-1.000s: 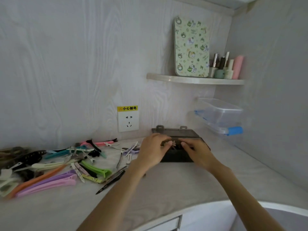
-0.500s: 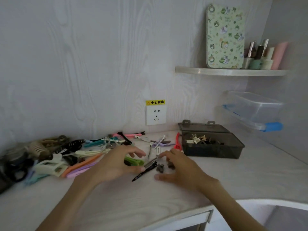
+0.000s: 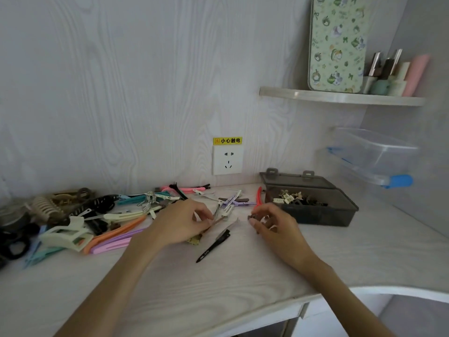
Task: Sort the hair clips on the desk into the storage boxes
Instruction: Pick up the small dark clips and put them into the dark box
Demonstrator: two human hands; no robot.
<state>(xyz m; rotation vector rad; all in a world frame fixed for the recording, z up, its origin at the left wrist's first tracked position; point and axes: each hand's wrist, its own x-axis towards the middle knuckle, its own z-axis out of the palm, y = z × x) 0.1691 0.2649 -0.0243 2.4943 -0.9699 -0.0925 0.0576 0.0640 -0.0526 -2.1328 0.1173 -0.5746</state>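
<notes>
Head view: right hand [image 3: 277, 227] pinches a small dark clip [image 3: 252, 217], at nine o'clock from the open grey storage box [image 3: 315, 215]. Left hand [image 3: 182, 223], fingers curled, seems to grip a thin brown clip [image 3: 218, 220]; clip pile [image 3: 102, 215] sprawls at nine o'clock from that hand.

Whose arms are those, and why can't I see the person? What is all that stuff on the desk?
The camera sits on the person's head and looks down, so you see only their two arms, as if they were your own. There is no robot here. On the desk lies a pile of colourful hair clips. The left hand pinches a thin clip at the edge of the pile. The right hand pinches a small dark clip in its fingertips. Just behind it stands a dark storage box, its lid open, with small clips already inside. A clear box waits further right, and a wall socket is behind.
</notes>
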